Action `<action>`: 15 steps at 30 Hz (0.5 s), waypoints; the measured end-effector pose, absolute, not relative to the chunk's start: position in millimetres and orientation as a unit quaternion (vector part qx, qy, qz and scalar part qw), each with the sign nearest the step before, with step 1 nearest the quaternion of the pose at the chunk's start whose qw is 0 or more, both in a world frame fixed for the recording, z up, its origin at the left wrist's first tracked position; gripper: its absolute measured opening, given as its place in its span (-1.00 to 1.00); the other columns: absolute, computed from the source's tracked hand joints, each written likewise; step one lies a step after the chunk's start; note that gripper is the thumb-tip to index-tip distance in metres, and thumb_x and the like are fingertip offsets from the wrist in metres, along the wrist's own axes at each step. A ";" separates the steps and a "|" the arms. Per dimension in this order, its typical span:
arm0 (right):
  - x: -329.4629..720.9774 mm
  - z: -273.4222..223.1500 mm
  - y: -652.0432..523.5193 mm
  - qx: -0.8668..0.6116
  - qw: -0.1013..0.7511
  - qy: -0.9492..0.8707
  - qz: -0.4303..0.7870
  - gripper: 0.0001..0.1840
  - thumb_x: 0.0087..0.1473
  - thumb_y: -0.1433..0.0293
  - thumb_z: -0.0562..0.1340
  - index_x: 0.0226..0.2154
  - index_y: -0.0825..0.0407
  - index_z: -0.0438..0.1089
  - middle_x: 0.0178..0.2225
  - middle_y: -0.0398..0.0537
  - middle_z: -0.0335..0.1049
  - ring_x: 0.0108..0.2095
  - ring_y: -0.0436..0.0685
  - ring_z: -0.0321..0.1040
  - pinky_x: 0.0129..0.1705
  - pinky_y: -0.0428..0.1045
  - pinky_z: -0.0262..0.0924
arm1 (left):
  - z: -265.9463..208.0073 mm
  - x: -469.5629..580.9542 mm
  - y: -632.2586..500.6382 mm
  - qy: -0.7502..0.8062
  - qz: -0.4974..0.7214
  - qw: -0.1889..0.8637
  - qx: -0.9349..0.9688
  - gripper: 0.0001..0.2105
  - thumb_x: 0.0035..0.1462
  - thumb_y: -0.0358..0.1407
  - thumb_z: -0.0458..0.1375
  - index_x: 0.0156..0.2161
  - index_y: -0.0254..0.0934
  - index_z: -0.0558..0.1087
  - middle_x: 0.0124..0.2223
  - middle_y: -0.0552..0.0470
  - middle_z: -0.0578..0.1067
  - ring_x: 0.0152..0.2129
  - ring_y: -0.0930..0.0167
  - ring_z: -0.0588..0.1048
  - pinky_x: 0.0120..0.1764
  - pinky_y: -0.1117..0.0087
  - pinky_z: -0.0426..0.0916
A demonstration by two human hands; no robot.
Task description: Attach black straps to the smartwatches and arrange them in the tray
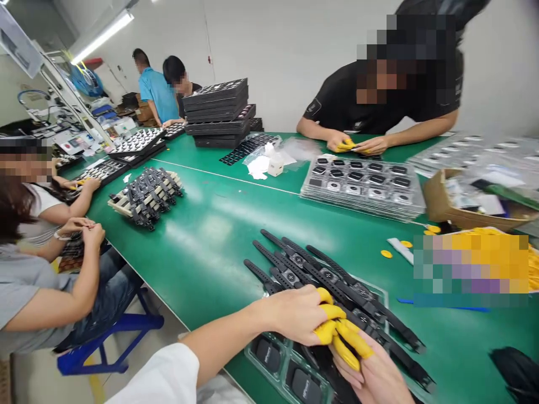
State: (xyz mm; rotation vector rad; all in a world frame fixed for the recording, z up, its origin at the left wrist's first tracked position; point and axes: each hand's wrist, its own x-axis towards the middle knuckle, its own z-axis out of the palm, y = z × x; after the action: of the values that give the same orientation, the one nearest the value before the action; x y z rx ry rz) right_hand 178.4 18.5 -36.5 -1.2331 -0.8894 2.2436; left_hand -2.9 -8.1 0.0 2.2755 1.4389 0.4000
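Close fingertip work appears to be the step in hand: the left hand [298, 314] and right hand [366, 365] meet in yellow finger covers [332, 311], but the fingers overlap, so I cannot tell whether either grip is clamped or loose. Black-strapped watches [330, 275] lie on the green tabletop [210, 252], from eleven o'clock of the hands round to four; a clear tray [284, 363] sits at eight. The next move seems to call for steady, paired fingertips.

Green table [202, 247]: near clear tray [285, 360], black trays [217, 113], yellow discs [386, 254].
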 end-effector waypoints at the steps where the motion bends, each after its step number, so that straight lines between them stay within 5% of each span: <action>1: 178.3 -37.6 18.5 -0.450 0.208 -0.324 0.806 -0.42 -0.24 -0.08 0.54 -0.56 0.02 0.37 -0.67 -0.27 0.00 -0.68 -0.13 -0.15 -0.64 -0.13 -0.23 | 0.5 -3.4 -7.3 0.512 0.131 0.208 0.823 -0.61 0.34 -0.35 0.04 0.17 -0.52 0.44 0.02 -0.25 0.56 0.08 0.17 0.46 0.22 0.20 0.34; 7: 178.6 -31.2 14.5 -0.440 0.252 -0.375 0.776 -0.57 -0.01 -0.04 0.41 -0.44 -0.06 0.37 -0.66 -0.23 0.09 -0.68 -0.03 -0.07 -0.64 -0.09 -0.11 | 16.5 -8.6 -8.2 0.486 0.178 0.269 0.812 -0.53 0.43 -0.31 0.00 0.31 -0.63 0.26 0.18 -0.29 0.48 0.20 0.29 0.42 0.24 0.43 0.29; 11: 185.8 -27.6 23.0 -0.433 0.245 -0.597 0.630 -0.64 0.11 -0.01 0.31 -0.26 -0.08 0.40 -0.62 -0.19 0.27 -0.62 0.09 0.15 -0.56 -0.02 0.10 | 37.5 -21.9 -19.5 0.555 0.120 0.272 0.777 -0.43 0.35 -0.44 0.05 0.42 -0.41 0.11 0.23 -0.22 0.45 0.09 0.27 0.53 0.07 0.37 0.43; 15: 192.8 -32.7 31.8 -0.364 0.192 -0.786 0.462 -0.61 0.17 0.06 0.18 -0.15 -0.02 0.49 -0.34 0.02 0.58 -0.37 0.20 0.46 -0.29 0.05 0.34 | 49.1 -60.1 -33.4 0.615 0.067 0.216 0.756 -0.64 0.39 -0.39 0.05 0.24 -0.25 0.37 0.15 -0.12 0.55 -0.02 0.27 0.57 -0.07 0.34 0.43</action>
State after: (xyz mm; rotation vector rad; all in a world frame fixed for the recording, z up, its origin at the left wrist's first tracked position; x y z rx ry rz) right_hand 192.8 31.8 -32.7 -1.0225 -2.2055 1.2972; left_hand -60.1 -33.4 49.1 2.0951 1.7040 0.1848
